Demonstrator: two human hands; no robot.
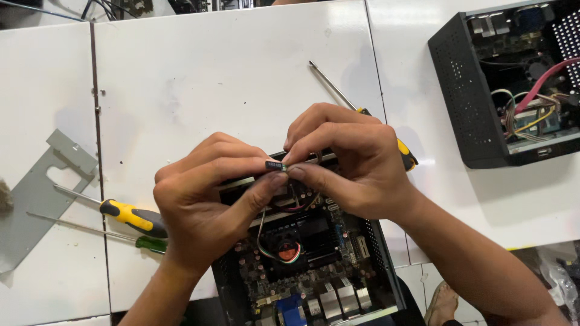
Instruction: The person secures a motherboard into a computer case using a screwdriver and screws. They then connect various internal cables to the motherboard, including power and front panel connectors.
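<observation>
Here, seen from the head camera, the left hand and the right hand meet above an open small computer case on the white surface, both closed in a fingertip pinch on a small dark connector held between them (its thin wires trail down toward the board). A yellow-handled screwdriver and a green-handled one lie left of the left hand, beside a grey metal plate, while a third screwdriver pokes out behind the right hand and a second open black case sits far right.

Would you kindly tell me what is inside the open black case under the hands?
Inside the open black case sit a circuit board, a fan with coloured wires, and rear ports. The left hand and right hand cover its upper part.
</observation>
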